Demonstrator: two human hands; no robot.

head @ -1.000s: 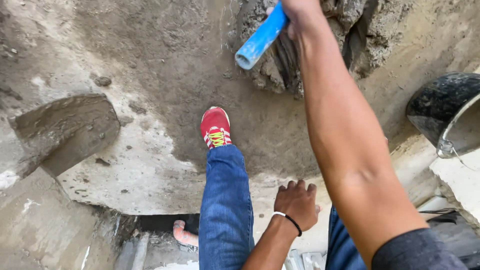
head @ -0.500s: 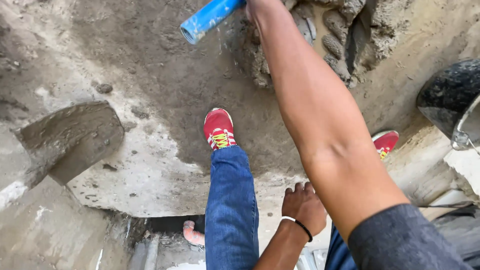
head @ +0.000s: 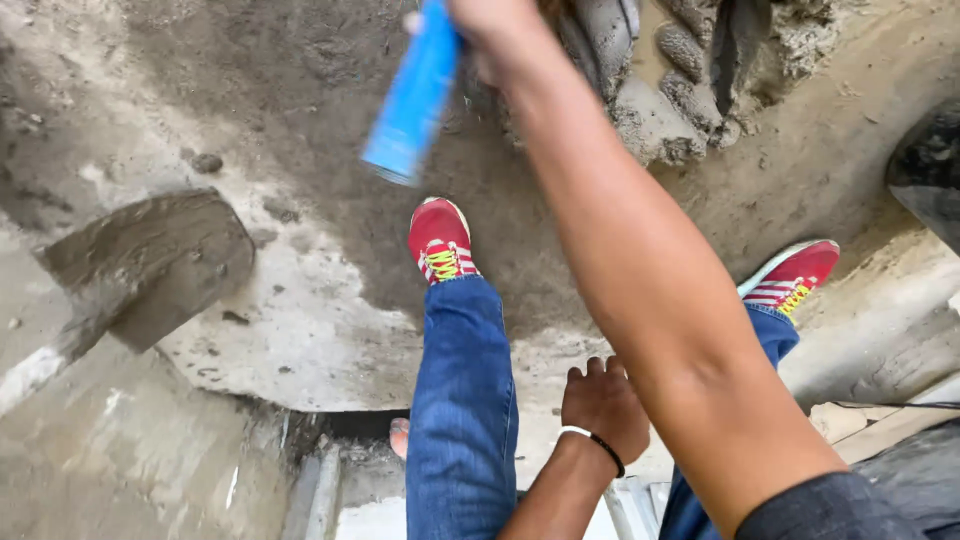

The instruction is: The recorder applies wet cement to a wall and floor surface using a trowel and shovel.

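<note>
Looking down, we see our right hand [head: 490,30] at the top edge of the view, fingers closed round a blue tool handle [head: 412,95] that slants down and to the left; the handle is blurred, and its working end is out of sight above the frame, so we cannot tell what kind of tool it is. The arm reaches far forward, which puts the hand just beside the heap of wet grey mortar [head: 670,90] lying on the concrete floor [head: 300,330] ahead of us. Our left hand [head: 603,405] holds nothing: it lies open, fingers loosely spread, low between our legs near the left knee, a black band and a pale one on the wrist. We judge it sits there as a brace while the other arm stretches out. Our feet, in red shoes with yellow laces, stand apart, the left shoe [head: 440,240] planted forward on the dark damp patch of floor, the right shoe [head: 795,275] set off to the side. To the left a flat mortar-coated slab [head: 150,265] rests well apart from the handle. At the right edge part of a dark round tub [head: 930,170] shows, cut off by the frame.
</note>
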